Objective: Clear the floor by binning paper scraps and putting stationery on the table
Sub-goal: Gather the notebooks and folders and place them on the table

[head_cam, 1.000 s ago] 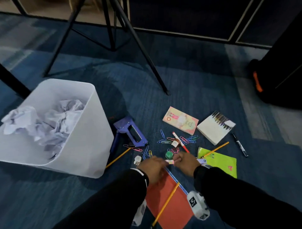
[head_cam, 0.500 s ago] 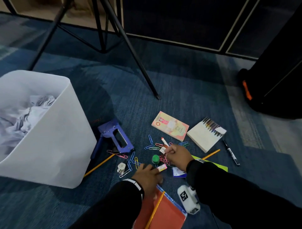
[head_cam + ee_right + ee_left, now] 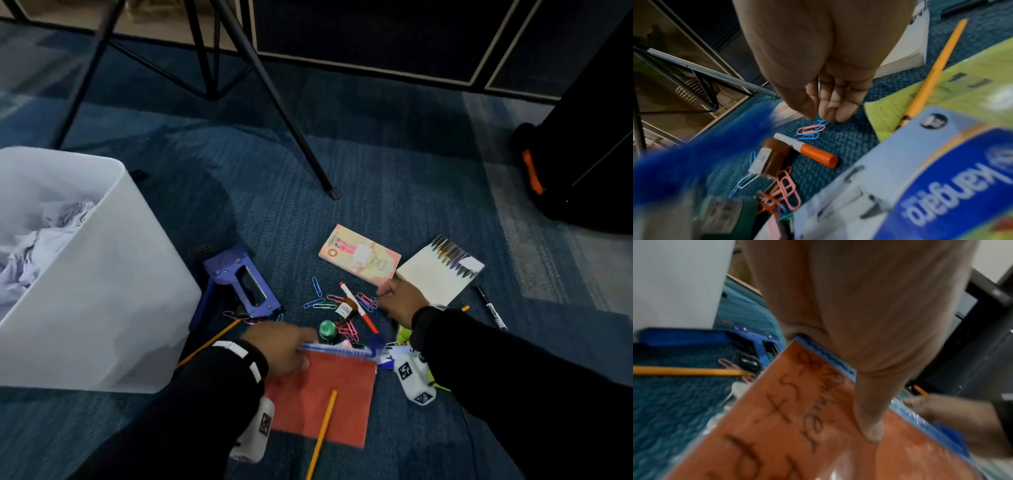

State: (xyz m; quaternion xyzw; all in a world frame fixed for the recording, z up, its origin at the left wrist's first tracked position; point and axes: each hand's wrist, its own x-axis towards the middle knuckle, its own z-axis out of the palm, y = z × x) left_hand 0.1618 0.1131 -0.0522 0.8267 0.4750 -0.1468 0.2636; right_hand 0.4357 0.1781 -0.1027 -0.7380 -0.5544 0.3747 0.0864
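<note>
Stationery is scattered over the blue carpet. My left hand grips the zipper edge of an orange pouch, and in the left wrist view its thumb presses on the pouch. A yellow pencil lies across the pouch. My right hand reaches to the coloured paper clips beside the pink booklet. In the right wrist view its thumb and fingertips close on a blue clip. A red-capped marker and a brown bottle lie close by.
A white bin holding crumpled paper stands at the left, with a blue stapler and another pencil beside it. A white pad, black pen and green notebook lie at the right. A black table leg slants behind.
My left hand left the small items and took hold of the orange pouch's zipper edge. My right hand moved away from it to the clips near the pink booklet.
</note>
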